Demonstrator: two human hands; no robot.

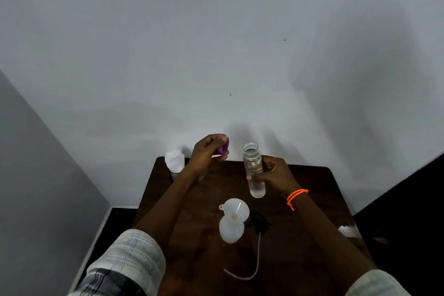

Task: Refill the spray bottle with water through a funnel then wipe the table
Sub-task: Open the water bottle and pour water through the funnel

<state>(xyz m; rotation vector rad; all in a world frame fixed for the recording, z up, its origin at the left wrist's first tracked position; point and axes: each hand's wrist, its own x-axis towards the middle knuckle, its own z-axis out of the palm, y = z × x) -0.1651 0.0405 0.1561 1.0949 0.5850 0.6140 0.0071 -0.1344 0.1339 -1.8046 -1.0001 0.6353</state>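
Left hand (pixel 206 154) is up off the dark brown wooden surface (pixel 312 190), fingers curled around a small purple cap (pixel 224 145). Right hand (pixel 276 172) grips a clear plastic water bottle (pixel 253 168), uncapped and upright. Nearer me, a white plastic funnel (pixel 236 208) sits in a white spray bottle (pixel 231 230), its black sprayer head (pixel 260 222) just beside it.

No legible text on anything

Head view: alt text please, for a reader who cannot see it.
A person's right hand holds an open clear water bottle upright on a dark table, while the left hand holds its purple cap. Nearer, a white funnel sits in a white spray bottle.
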